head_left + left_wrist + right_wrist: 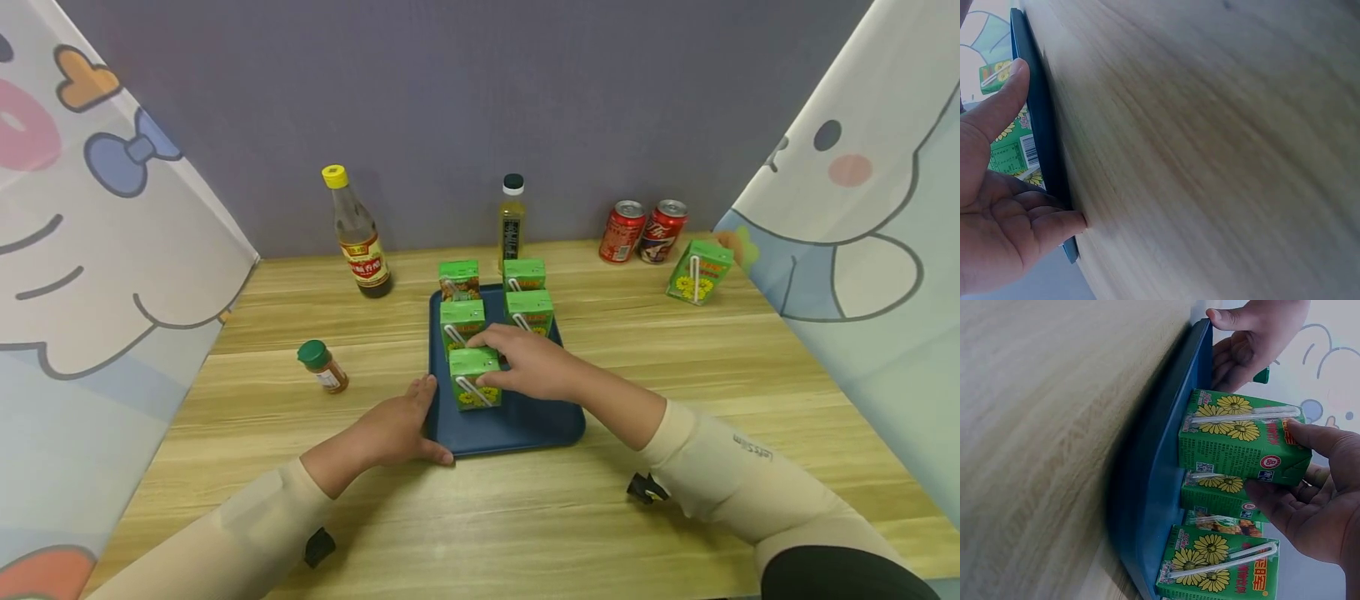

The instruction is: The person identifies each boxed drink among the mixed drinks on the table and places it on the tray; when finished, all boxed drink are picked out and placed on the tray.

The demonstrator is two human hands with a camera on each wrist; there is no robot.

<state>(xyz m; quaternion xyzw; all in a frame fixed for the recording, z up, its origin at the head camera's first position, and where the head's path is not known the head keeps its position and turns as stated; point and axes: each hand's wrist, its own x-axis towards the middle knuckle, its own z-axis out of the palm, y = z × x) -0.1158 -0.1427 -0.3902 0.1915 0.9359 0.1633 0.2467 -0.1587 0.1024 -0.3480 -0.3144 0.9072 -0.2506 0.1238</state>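
Note:
My right hand (534, 363) grips the nearest green drink carton (467, 392) on a dark blue tray (525, 429). In the right wrist view, the thumb lies on the carton's straw side near its top, with the other fingers behind it. This carton (1235, 447) stands upright, showing yellow flowers and a white straw. My left hand (397, 427) holds the tray's near left corner, thumb at the front edge and fingers along the left side. Several more cartons (530, 310) stand on the tray in two columns.
Behind the tray is a green-capped bottle (512, 225); a yellow-capped sauce bottle (363, 254) stands to its left. A spice jar (324, 367) is left of the tray. Two red cans (622, 233) and another green carton (699, 273) stand at the back right.

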